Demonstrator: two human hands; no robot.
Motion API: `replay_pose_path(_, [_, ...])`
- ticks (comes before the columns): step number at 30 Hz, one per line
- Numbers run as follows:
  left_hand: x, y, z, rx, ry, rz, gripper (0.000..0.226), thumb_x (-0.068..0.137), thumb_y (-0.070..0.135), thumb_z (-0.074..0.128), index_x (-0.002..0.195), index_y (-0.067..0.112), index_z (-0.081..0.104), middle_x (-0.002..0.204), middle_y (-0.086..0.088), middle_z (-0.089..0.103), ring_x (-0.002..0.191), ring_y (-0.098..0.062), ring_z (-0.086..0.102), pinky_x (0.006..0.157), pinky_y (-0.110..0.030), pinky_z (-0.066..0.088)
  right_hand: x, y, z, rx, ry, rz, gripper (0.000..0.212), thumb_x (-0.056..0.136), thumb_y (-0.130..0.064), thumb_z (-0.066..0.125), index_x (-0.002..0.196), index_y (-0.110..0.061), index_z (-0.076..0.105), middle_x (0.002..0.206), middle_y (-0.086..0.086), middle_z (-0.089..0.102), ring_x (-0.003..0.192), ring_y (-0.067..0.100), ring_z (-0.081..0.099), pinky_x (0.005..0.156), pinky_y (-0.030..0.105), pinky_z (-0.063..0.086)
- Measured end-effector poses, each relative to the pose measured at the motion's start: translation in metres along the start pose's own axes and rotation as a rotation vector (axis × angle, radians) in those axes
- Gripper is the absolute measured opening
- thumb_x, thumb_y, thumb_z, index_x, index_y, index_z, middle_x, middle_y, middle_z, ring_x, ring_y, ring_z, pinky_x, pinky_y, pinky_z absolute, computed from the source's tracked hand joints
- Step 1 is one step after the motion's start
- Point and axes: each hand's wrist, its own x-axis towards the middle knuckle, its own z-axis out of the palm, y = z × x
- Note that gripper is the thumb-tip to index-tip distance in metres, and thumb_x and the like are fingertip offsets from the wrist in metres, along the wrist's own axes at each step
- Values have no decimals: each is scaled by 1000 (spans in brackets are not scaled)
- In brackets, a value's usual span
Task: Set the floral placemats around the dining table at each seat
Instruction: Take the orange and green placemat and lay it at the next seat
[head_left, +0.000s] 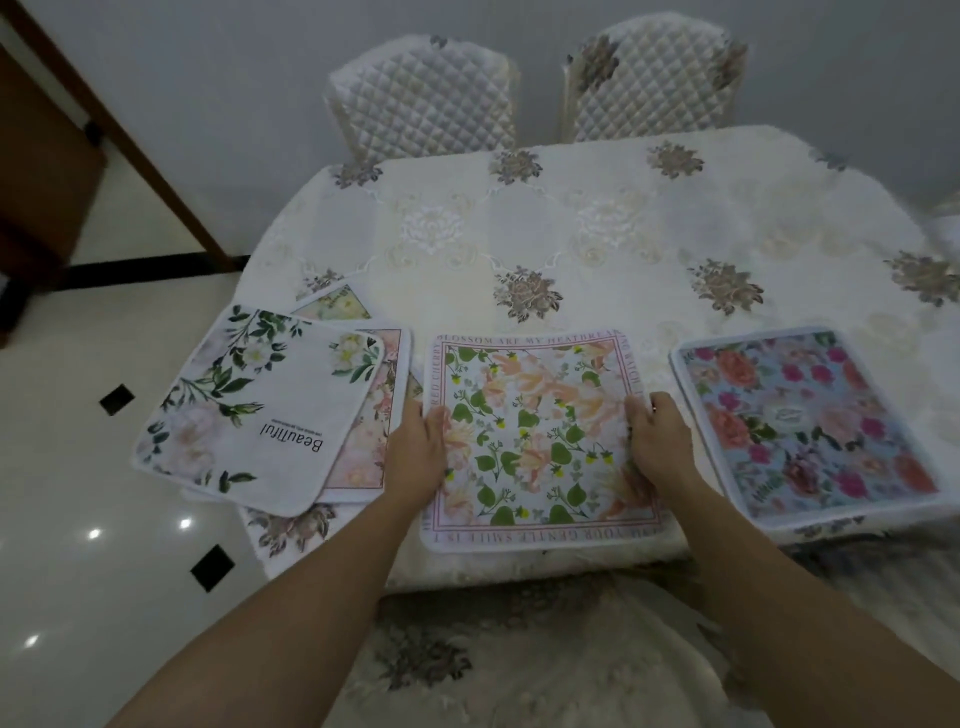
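A placemat with green leaves and peach flowers (535, 415) lies flat at the near edge of the dining table (571, 234), right in front of me. My left hand (415, 447) rests on its left edge with fairly straight fingers, the thumb on the mat. My right hand (657, 436) sits on its right edge with the fingers curled onto it. To the right lies a blue placemat with pink and orange roses (810, 421). At the left corner is a loose stack of placemats, topped by a white one printed "Beautiful" (260, 405), which overhangs the table edge.
Two quilted white chairs (426, 98) (654, 83) stand at the table's far side. A cream embroidered tablecloth covers the table. Glossy tiled floor (78, 519) lies to the left, with a dark wooden frame (130, 130) beyond.
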Motion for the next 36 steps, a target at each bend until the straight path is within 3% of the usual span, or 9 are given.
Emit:
replay_pose_path(3, [-6, -8, 10, 10, 11, -47, 26, 105, 32, 36, 98, 9, 47, 71, 3, 51, 59, -10, 49, 49, -26, 33, 7, 9, 4, -15, -43, -1, 30, 104, -32, 40, 99, -4, 50, 78, 2, 53, 67, 18, 50, 56, 32, 37])
replay_pose_path(7, [-3, -21, 24, -2, 7, -114, 27, 105, 31, 36, 95, 9, 46, 72, 0, 52, 63, -21, 52, 50, -27, 36, 17, 17, 13, -45, -75, -4, 27, 103, -32, 40, 99, -7, 50, 78, -3, 53, 67, 12, 50, 53, 27, 36])
replay_pose_path(9, [-2, -27, 29, -9, -2, -135, 26, 105, 31, 36, 94, 10, 45, 74, -1, 53, 64, -20, 52, 51, -27, 37, 19, 19, 16, -53, -85, -5, 27, 103, -32, 40, 99, -7, 49, 79, -3, 53, 68, 10, 50, 52, 26, 35])
replay_pose_path(16, [10, -41, 25, 18, 19, -151, 31, 105, 30, 35, 94, 5, 49, 73, -2, 51, 63, -16, 48, 56, -33, 35, 25, 21, 36, -34, -113, -7, 25, 104, -32, 40, 99, -8, 48, 80, -4, 53, 69, 9, 50, 52, 27, 34])
replay_pose_path(23, [9, -46, 23, 32, 25, -125, 26, 104, 29, 40, 95, 8, 53, 76, 5, 53, 66, -11, 50, 53, -22, 33, 23, 38, 43, -91, -129, 12, 24, 103, -30, 39, 97, -8, 47, 79, -2, 52, 67, 13, 49, 52, 26, 35])
replay_pose_path(28, [7, -49, 20, 47, 43, -129, 22, 103, 28, 43, 92, 10, 51, 75, 5, 50, 66, -11, 48, 53, -23, 31, 23, 39, 44, -83, -158, 24, 24, 104, -30, 39, 98, -8, 49, 78, -4, 53, 67, 10, 50, 52, 27, 35])
replay_pose_path(36, [5, -57, 18, 65, 63, -158, 29, 102, 29, 45, 87, 5, 51, 71, 1, 49, 62, -13, 46, 51, -25, 30, 23, 43, 49, -146, -162, 6, 24, 104, -30, 40, 98, -8, 49, 78, -1, 52, 71, 19, 50, 52, 28, 32])
